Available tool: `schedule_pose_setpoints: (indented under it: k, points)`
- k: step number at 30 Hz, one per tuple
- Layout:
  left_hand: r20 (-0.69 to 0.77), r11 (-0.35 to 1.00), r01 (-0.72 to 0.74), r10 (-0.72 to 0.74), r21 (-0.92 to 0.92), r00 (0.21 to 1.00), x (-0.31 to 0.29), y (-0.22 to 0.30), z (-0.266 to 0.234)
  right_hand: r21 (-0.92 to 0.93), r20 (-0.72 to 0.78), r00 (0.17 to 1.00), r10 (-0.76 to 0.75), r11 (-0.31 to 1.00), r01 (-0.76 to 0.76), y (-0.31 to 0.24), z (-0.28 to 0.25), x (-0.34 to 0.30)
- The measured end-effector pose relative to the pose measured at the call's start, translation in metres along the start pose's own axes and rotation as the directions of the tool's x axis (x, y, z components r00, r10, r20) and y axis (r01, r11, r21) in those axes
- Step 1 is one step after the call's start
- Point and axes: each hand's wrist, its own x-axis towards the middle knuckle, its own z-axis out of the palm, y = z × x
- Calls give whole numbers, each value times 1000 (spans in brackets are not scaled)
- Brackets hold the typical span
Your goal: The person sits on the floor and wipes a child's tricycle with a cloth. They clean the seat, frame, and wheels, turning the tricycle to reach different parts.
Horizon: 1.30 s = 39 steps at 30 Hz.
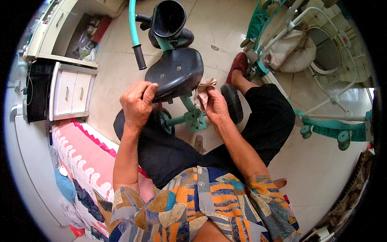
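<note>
Left hand [138, 104]: gripping tricycle seat [175, 74], near-left corner
Right hand [217, 106]: pinching crumpled cloth [202, 95]
Likely step: wiping
Next, presumably: your cloth against seat

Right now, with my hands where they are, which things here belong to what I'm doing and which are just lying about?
In use:
- Crumpled cloth, in your right hand
- Black seat, your left hand at its edge
- Teal ride-on under the seat

Apparently just around:
- Teal-and-white wheeled frame, right
- White cabinet, left
- Pink patterned cover, left
</note>
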Motion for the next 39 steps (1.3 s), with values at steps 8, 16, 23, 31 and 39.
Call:
schedule_pose_setpoints:
  k: [8, 16, 23, 31, 39]
  points:
    - [-122, 988, -97, 112, 118, 986, -1, -2, 8, -59, -18, 999, -43, 997, 42, 1, -8, 53]
    - [-113, 981, -169, 180, 100, 977, 1, -6, 7, -77, 25, 999, 39, 996, -37, -21, -16, 116]
    - [-114, 979, -173, 185, 108, 976, -1, -8, 6, -159, -21, 990, 141, 977, -142, -32, 31, 140]
    - [-165, 971, -178, 204, 162, 965, 0, -7, 10, -241, -86, 979, 187, 949, -202, 10, -17, 111]
    - [-202, 966, -138, 183, 220, 962, -2, -5, 12, -301, -183, 982, 41, 949, -96, 16, 0, 44]
